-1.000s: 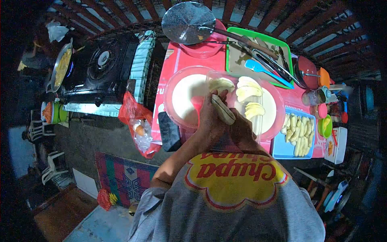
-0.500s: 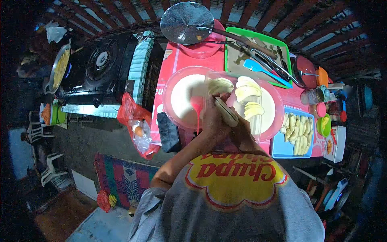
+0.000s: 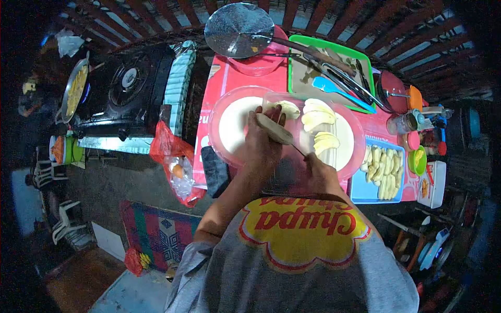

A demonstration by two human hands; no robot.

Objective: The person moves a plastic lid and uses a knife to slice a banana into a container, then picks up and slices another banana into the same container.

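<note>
A peeled banana (image 3: 274, 129) lies across the fingers and palm of my left hand (image 3: 261, 143), above the near-left part of a clear tray. My right hand (image 3: 319, 171) is closed round the handle of a knife (image 3: 298, 150), whose thin end points at the banana. Sliced, fanned bananas (image 3: 318, 115) rest in the clear tray (image 3: 297, 180), which spans two pink bowls. White batter fills the left bowl (image 3: 215, 122) and the right bowl (image 3: 360, 148). To the right, several peeled bananas (image 3: 385, 169) lie in a blue tray (image 3: 360, 193).
A black stove (image 3: 112, 104) and a frying pan (image 3: 77, 86) with food are at the left. A red bag (image 3: 164, 138) hangs by the table edge. Behind are a round metal lid (image 3: 239, 31) and a green-rimmed tray (image 3: 297, 39) with tongs and a blue spatula (image 3: 334, 87). Jars (image 3: 404, 124) stand right.
My hands have moved apart. The banana has shifted left and now lies on my opened left hand, while my right hand has drawn back to the right and the knife now shows.
</note>
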